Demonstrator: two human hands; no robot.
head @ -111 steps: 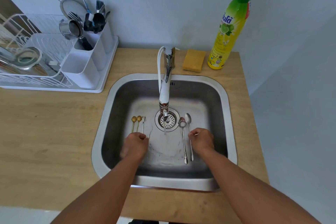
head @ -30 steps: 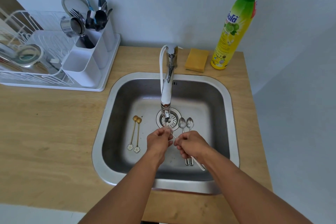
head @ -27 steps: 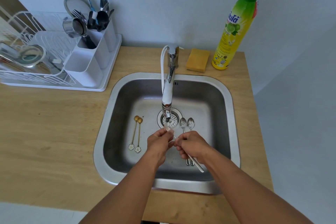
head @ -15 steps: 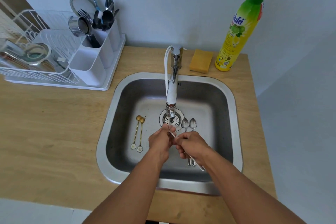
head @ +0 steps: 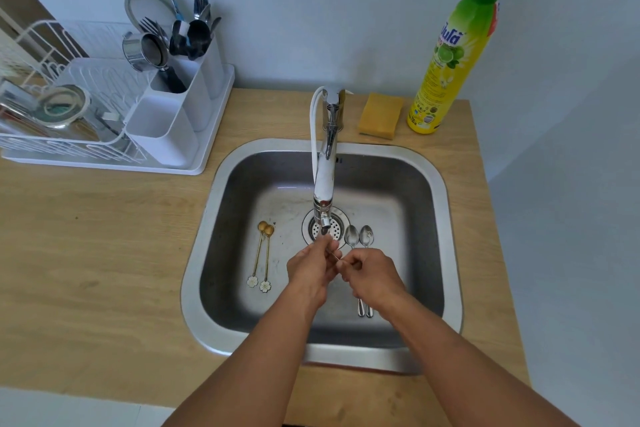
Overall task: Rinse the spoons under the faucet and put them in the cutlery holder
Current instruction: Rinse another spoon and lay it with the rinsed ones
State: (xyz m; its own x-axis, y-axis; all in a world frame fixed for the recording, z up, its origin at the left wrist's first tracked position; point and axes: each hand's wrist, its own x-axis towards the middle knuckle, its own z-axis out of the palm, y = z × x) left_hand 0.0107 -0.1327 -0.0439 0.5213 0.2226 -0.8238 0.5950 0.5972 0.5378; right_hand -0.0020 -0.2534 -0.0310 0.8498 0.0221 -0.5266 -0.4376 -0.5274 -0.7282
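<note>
Both hands [head: 313,270] [head: 372,276] still rub one spoon [head: 334,256] — (barely shifted).

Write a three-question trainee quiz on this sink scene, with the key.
1. True or false: the two gold spoons lie in the sink, left of the drain.
2. How many silver spoons lie right of the drain?
3. What sits between the faucet and the bottle: A sponge, B cup, C plate?

Key: 1 true; 2 two; 3 A.
</note>
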